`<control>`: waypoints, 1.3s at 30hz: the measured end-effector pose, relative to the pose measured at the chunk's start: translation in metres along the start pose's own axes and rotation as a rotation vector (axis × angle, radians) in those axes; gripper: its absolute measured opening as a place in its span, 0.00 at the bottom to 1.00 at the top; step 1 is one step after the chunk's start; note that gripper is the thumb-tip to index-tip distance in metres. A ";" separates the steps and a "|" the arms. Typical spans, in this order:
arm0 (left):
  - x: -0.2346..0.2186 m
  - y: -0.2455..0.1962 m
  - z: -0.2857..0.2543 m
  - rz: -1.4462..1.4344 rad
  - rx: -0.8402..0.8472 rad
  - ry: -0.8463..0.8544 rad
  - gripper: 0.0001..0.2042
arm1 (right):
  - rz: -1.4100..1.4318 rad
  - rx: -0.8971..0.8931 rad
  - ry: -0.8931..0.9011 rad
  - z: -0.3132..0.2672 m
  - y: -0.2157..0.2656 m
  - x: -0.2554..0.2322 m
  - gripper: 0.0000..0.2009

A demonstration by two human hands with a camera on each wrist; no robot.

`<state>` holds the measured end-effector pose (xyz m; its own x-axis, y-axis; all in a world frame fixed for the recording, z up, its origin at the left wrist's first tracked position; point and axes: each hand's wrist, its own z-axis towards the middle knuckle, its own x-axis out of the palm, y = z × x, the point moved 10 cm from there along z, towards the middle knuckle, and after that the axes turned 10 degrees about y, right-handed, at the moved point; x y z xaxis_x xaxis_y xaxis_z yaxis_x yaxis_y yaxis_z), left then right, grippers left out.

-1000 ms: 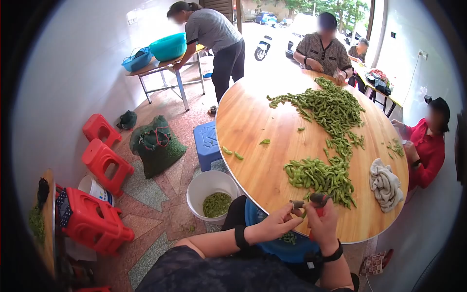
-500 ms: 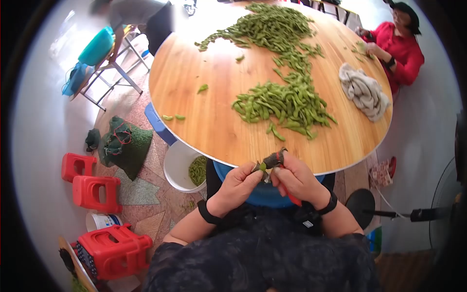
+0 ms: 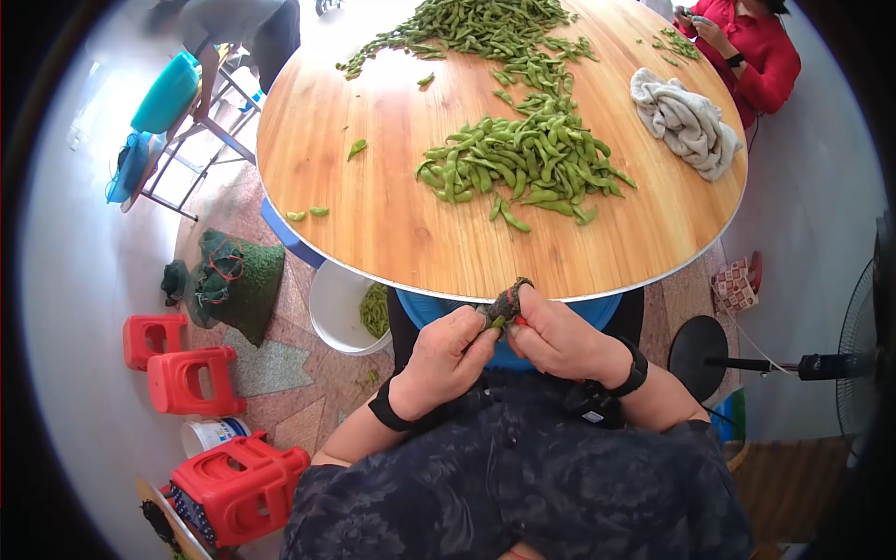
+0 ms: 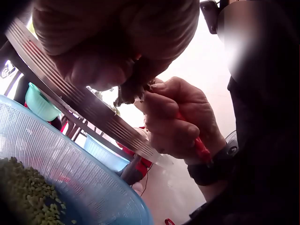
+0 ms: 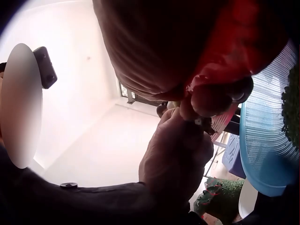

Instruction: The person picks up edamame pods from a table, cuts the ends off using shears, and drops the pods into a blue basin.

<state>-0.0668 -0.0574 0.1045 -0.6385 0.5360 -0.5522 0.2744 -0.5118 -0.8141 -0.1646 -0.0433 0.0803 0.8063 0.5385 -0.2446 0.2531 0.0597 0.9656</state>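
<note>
Both hands meet just below the near edge of the round wooden table [image 3: 392, 233], over a blue mesh basket [image 4: 70, 173] that holds shelled green beans [image 4: 23, 197]. My left hand [image 3: 481, 331] pinches a small green pod [image 3: 501, 323] between thumb and fingers. My right hand [image 3: 523, 322] grips a red-handled tool [image 4: 201, 150] whose dark wrapped tip [image 3: 509, 301] sits against the pod. The red handle [image 5: 234, 37] fills the right palm in the right wrist view, with the left hand [image 5: 178, 159] just beyond. A heap of green pods [image 3: 523, 163] lies on the table ahead.
A crumpled cloth [image 3: 681, 121] lies at the table's right. A white bucket [image 3: 327, 317] with pods stands on the floor to the left, near a green sack [image 3: 238, 275] and red stools [image 3: 182, 378]. A fan [image 3: 868, 345] and black stool [image 3: 700, 345] stand to the right. A person in red [image 3: 751, 47] sits opposite.
The head view has tipped down, so the table now fills the upper frame. Both hands have drawn back from above the table's edge to just below it, still together on pod and tool.
</note>
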 end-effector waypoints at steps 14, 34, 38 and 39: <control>0.075 0.054 -0.054 -1.444 -0.626 0.394 0.09 | 0.510 0.114 0.161 -0.006 -0.027 0.047 0.04; 0.127 0.109 -0.062 -1.675 -0.953 0.334 0.12 | 1.262 0.448 0.094 -0.005 -0.130 0.080 0.07; 0.127 0.110 -0.071 -1.700 -1.031 0.353 0.12 | 1.075 0.421 0.082 -0.004 -0.124 0.073 0.08; 0.127 0.110 -0.071 -1.701 -1.033 0.351 0.12 | 0.955 0.389 0.076 -0.002 -0.122 0.068 0.09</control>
<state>-0.0666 0.0025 -0.0684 -0.5363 0.1116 0.8366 -0.0282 0.9883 -0.1499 -0.1418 -0.0118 -0.0542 0.7292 0.2716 0.6281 -0.3082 -0.6891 0.6559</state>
